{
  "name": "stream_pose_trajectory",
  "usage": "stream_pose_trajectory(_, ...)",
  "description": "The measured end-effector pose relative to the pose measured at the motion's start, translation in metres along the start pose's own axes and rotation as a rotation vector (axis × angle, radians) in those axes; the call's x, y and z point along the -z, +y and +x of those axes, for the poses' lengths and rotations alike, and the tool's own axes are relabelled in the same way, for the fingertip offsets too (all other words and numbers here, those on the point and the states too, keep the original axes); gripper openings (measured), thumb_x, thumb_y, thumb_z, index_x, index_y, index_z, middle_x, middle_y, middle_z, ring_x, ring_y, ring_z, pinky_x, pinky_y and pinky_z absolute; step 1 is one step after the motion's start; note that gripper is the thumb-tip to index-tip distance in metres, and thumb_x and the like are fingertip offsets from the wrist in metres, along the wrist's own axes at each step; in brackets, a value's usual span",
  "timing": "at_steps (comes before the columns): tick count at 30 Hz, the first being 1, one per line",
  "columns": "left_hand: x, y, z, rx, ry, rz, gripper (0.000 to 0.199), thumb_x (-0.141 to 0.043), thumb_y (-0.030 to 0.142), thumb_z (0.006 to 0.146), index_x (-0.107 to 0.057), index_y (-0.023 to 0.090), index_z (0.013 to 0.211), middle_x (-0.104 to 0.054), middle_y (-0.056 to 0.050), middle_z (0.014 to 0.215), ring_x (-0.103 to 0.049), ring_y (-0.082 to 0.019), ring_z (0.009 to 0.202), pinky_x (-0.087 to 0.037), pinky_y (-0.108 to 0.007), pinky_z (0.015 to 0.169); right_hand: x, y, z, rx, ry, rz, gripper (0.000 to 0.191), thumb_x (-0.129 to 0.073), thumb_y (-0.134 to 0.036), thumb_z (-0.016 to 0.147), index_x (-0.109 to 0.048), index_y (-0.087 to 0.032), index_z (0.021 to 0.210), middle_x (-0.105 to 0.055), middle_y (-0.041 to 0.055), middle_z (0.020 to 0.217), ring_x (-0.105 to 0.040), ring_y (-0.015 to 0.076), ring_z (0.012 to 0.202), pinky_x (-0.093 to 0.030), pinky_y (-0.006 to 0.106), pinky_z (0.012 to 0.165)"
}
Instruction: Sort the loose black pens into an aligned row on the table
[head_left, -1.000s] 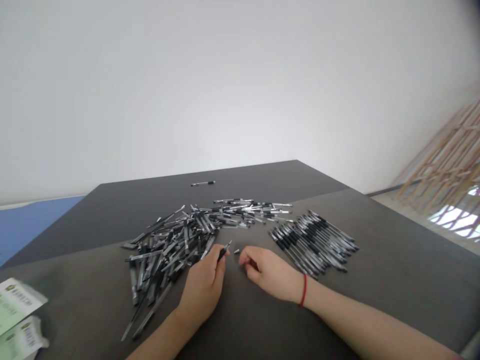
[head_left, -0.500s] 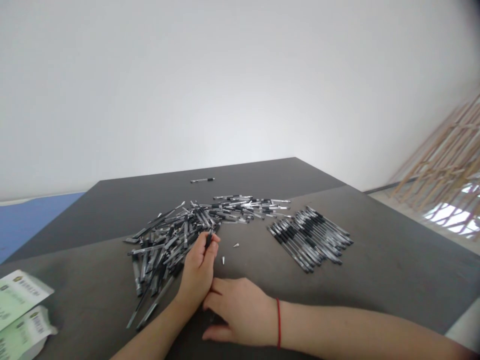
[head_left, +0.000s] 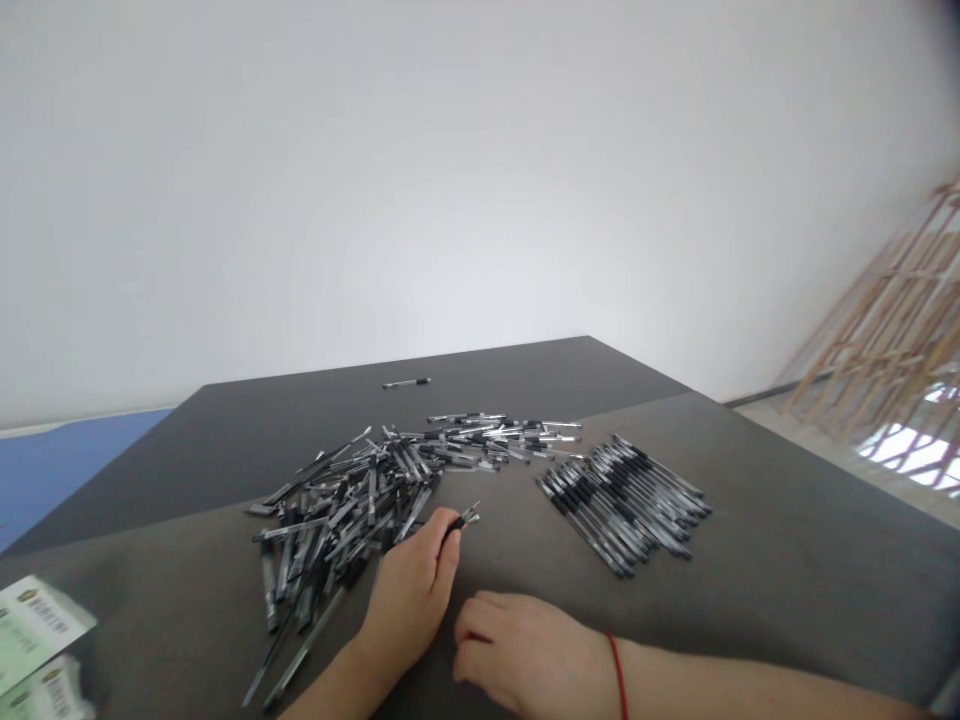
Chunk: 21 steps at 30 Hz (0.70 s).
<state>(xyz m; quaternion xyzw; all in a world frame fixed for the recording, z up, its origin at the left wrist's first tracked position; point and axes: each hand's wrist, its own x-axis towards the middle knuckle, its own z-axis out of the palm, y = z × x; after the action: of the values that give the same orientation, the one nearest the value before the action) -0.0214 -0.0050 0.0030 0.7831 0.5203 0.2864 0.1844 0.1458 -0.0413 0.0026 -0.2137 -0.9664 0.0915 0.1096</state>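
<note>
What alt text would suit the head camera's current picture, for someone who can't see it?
A person's left hand holds a black-gripped pen beside a jumbled heap of pens on a dark table. The right hand, a red band at its wrist, is curled nearby; whether it holds anything is hidden. At right lies a slanted row of pens.

The person's right hand [head_left: 532, 648] wears 1 thin red band [head_left: 619, 675], plain and cord-like, at the wrist just behind the grip. Further back from it, the right forearm [head_left: 720, 683] is bare. Behind the grip of the left hand [head_left: 412, 585], the visible left forearm [head_left: 345, 670] is bare too.
</note>
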Motion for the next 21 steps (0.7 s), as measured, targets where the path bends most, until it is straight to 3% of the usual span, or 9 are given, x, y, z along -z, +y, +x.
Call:
stream_pose_trajectory(5, -0.003, -0.003, 0.0, 0.014, -0.051, 0.094, 0.022, -0.031, 0.028, 0.094, -0.051, 0.023, 0.101, -0.064, -0.001, 0.089, -0.062, -0.017, 0.081, -0.044, -0.027, 0.072, 0.003, 0.008, -0.003, -0.118, 0.043, 0.113, 0.009, -0.052, -0.014, 0.081, -0.057, -0.018, 0.089, -0.057, 0.0041, 0.09, -0.051, 0.0162, 0.084, -0.042, 0.025, 0.075)
stream_pose_trajectory(10, -0.001, -0.002, 0.0, 0.019, -0.108, 0.148, 0.021, -0.034, 0.026, 0.093, -0.052, 0.024, 0.103, -0.066, -0.001, 0.087, -0.063, -0.017, 0.079, -0.043, -0.025, 0.069, 0.021, 0.034, -0.009, -0.391, 0.397, 0.447, 0.019, -0.047, -0.004, 0.075, -0.05, -0.019, 0.086, -0.052, 0.0002, 0.083, -0.051, 0.0114, 0.074, -0.041, 0.022, 0.068)
stream_pose_trajectory(12, 0.0, 0.0, 0.0, 0.019, -0.14, 0.183, 0.02, -0.036, 0.027, 0.092, -0.052, 0.024, 0.103, -0.066, 0.0, 0.085, -0.064, -0.017, 0.077, -0.042, -0.025, 0.067, 0.026, 0.047, -0.012, -0.509, 0.481, 0.543, 0.018, -0.047, -0.005, 0.076, -0.048, -0.019, 0.087, -0.052, -0.0007, 0.081, -0.05, 0.0108, 0.07, -0.041, 0.022, 0.065)
stream_pose_trajectory(15, 0.001, 0.001, -0.001, 0.003, -0.173, 0.23, 0.019, -0.037, 0.028, 0.091, -0.053, 0.025, 0.101, -0.066, 0.0, 0.083, -0.064, -0.017, 0.076, -0.042, -0.025, 0.067, 0.024, 0.06, -0.014, -0.596, 0.467, 0.65, 0.019, -0.047, -0.005, 0.075, -0.047, -0.019, 0.087, -0.05, -0.0025, 0.075, -0.049, 0.0099, 0.064, -0.04, 0.02, 0.059)
stream_pose_trajectory(21, 0.002, 0.003, -0.002, -0.046, -0.209, 0.273, 0.019, -0.036, 0.027, 0.091, -0.054, 0.024, 0.096, -0.067, 0.0, 0.082, -0.064, -0.017, 0.076, -0.041, -0.024, 0.066, 0.016, 0.066, -0.012, -0.579, 0.398, 0.624, 0.02, -0.05, -0.002, 0.071, -0.05, -0.017, 0.084, -0.05, -0.0039, 0.072, -0.047, 0.0083, 0.062, -0.039, 0.019, 0.058)
